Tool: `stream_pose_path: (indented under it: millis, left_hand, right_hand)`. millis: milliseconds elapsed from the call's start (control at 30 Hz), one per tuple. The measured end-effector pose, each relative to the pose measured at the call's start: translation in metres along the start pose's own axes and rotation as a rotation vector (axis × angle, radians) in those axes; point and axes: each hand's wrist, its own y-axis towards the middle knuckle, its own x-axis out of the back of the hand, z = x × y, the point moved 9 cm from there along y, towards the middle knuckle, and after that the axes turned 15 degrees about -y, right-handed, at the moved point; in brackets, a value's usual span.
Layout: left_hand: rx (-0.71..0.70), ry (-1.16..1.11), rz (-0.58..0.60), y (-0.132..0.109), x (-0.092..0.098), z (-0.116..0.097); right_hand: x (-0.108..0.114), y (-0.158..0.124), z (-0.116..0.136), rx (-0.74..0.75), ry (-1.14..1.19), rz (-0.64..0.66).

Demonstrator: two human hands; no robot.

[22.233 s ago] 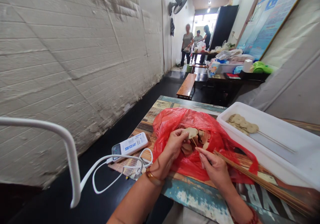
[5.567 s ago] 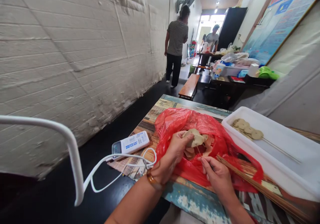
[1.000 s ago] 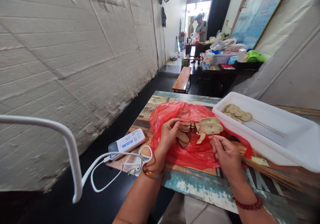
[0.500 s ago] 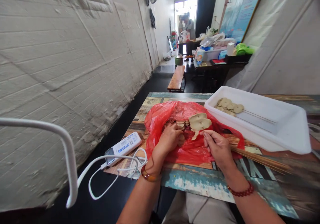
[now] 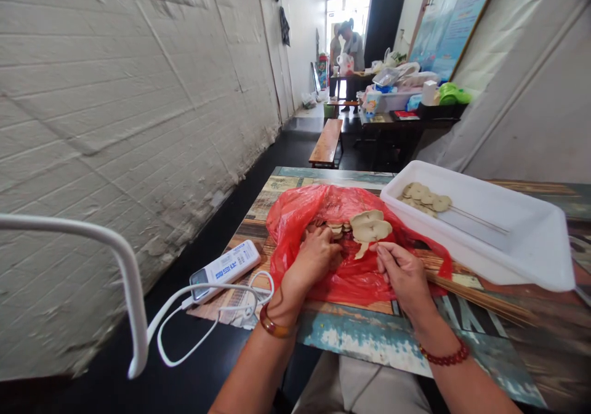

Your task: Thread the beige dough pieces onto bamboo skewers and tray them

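An opened red plastic bag (image 5: 295, 211) lies on the table with several flat, round, beige slices (image 5: 338, 228) inside. My left hand (image 5: 318, 254) reaches into it, its fingers curled down at the slices; what they hold is hidden. My right hand (image 5: 401, 272) is closed in a pinch at the bag's right side. From its fingertips extends a skewer, mostly hidden, with beige slices (image 5: 370, 226) threaded on it above the bag. A bundle of thin wooden skewers (image 5: 484, 300) rests on the table by my right wrist.
A white plastic tray (image 5: 521, 217) at the right holds several skewered slices (image 5: 423, 197). A white power bank (image 5: 226, 271) with a looping white cable (image 5: 173, 361) sits at the table's left edge. Beyond are a wooden bench (image 5: 327, 141), a cluttered table and people.
My left hand has shifted slightly among the slices, its fingers curling further. The right hand and its skewered slices stay nearly in place. The camera view has moved a little.
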Motion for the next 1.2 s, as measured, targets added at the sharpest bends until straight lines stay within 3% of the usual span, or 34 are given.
stream_pose_path:
  millis: [500, 667, 833, 967, 1067, 1200]
  left_hand:
    - [-0.033, -0.007, -0.118, 0.004, 0.009, 0.003]
    - [-0.080, -0.077, -0.249, 0.002, 0.022, 0.001]
    - [-0.044, -0.484, -0.478, -0.004, 0.040, 0.011]
    - [0.193, -0.951, -0.609, -0.012, 0.041, 0.035]
    - [0.355, -1.332, -0.638, -0.016, 0.031, 0.044]
    - [0.380, -1.688, -0.594, -0.013, 0.020, 0.042]
  right_hand:
    - [0.001, 0.000, -0.004, -0.025, 0.036, -0.020]
    - [0.001, 0.001, -0.003, -0.016, 0.029, -0.012]
    - [0.001, 0.000, -0.001, -0.027, 0.026, -0.008]
    - [0.000, -0.001, -0.001, -0.031, 0.049, -0.001]
    - [-0.002, -0.002, -0.006, -0.053, 0.072, 0.016]
    - [-0.009, -0.004, -0.010, -0.065, 0.080, 0.102]
